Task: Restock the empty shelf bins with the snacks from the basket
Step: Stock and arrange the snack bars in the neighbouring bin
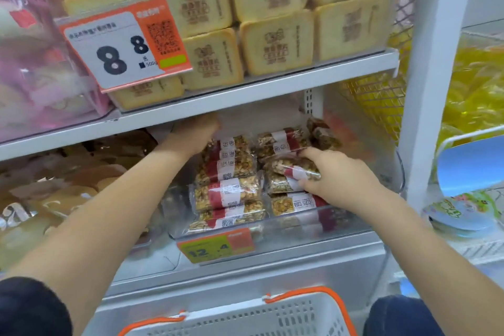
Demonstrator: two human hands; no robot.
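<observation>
Clear bin [286, 222], lower shelf, centre of view: holds nut bars in clear wrappers with red-and-white bands, laid in two columns, left column [227, 194] and right column [289, 172].

Right hand [336, 179]: fingers curled round one nut bar [296, 168], which lies at 9 o'clock from the palm and sits on top of the right column, touching the bars beneath it.

Left hand [195, 131]: reaches to the back of the bin at 11 o'clock from the left column, fingers tucked under the upper shelf edge [245, 95]; whether it grasps anything cannot be told.

Price label [215, 247], orange and green, on the bin front at 6 o'clock.

Upper shelf, 12 o'clock: stacked pale square cakes [275, 46] behind a large price tag [125, 43].

White basket [245, 319] with orange rim, bottom edge at 6 o'clock.
</observation>
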